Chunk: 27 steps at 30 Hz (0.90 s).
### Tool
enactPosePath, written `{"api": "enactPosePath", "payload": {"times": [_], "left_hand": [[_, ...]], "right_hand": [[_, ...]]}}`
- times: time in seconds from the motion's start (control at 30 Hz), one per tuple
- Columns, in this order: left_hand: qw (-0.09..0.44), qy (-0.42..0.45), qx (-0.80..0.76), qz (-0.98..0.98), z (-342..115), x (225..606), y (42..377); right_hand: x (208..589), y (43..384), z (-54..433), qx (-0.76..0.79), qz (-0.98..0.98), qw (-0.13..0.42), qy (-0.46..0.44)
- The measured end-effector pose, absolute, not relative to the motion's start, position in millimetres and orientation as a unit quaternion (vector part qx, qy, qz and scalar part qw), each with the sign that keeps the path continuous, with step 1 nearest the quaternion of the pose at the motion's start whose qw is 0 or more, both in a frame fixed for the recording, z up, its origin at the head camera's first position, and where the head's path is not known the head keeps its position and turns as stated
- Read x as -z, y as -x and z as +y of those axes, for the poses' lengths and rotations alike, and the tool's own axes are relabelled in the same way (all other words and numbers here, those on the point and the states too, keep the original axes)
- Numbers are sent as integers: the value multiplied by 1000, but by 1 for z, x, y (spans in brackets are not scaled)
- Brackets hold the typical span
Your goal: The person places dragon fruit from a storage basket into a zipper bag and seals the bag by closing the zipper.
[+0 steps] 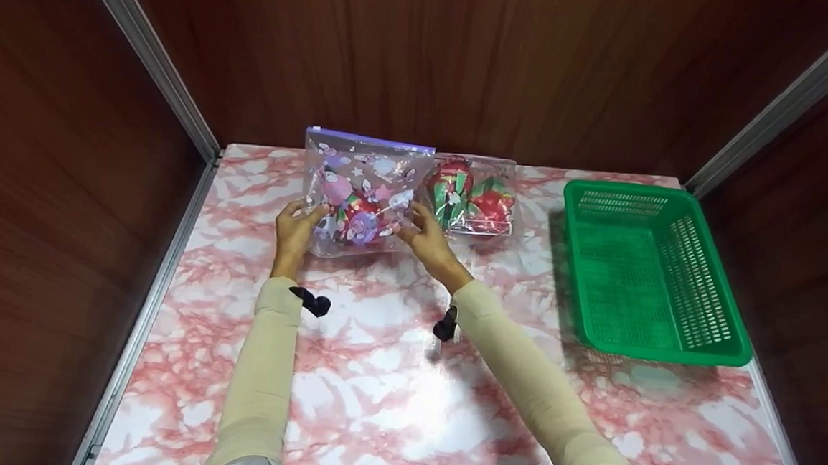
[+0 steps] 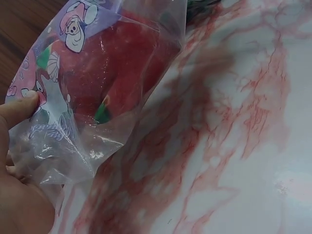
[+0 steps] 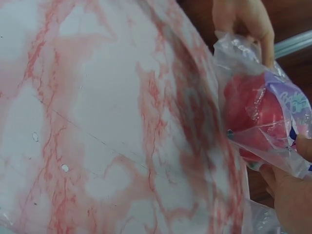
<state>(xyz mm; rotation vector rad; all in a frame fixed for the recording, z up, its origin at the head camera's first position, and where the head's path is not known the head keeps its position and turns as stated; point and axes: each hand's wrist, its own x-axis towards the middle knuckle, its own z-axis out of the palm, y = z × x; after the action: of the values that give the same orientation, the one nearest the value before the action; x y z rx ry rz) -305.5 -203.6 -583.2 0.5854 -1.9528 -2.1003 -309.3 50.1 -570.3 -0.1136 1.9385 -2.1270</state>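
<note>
A clear zip bag (image 1: 366, 194) with a purple slider strip and printed cartoon figures is held up between both hands near the back of the table. Inside it shows a red item with green parts (image 2: 117, 68). My left hand (image 1: 295, 229) pinches the bag's left side, thumb on the front face. On the opposite side, my right hand (image 1: 425, 242) grips the lower right edge between thumb and fingers. Just to the right, a second clear bag (image 1: 507, 173) lies on the table with red and green items (image 1: 491, 207) in it.
A green plastic basket (image 1: 577, 271) with slotted walls stands on the right of the marble-patterned table (image 1: 376, 374). Dark wood-look panels (image 1: 410, 60) enclose the back and both sides, with metal strips (image 1: 158, 66) along the corners.
</note>
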Motion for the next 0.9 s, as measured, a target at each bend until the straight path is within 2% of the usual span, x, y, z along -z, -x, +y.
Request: {"api": "enactPosePath", "payload": {"times": [0.2,0.47,0.7,0.9], "left_hand": [[60,-210,711,-669,-206,587,307],[34,-189,715,-673,-205,592,303],[27,-156,716,-680,-204,594,303],[-5,-152,690,-708,-208,595,301]], "right_hand": [[575,315,47,752,643,144,14],[578,320,45,748,649,137,-7],[579,318,47,689,713,127,15],[579,318,51,644,751,144,36]]}}
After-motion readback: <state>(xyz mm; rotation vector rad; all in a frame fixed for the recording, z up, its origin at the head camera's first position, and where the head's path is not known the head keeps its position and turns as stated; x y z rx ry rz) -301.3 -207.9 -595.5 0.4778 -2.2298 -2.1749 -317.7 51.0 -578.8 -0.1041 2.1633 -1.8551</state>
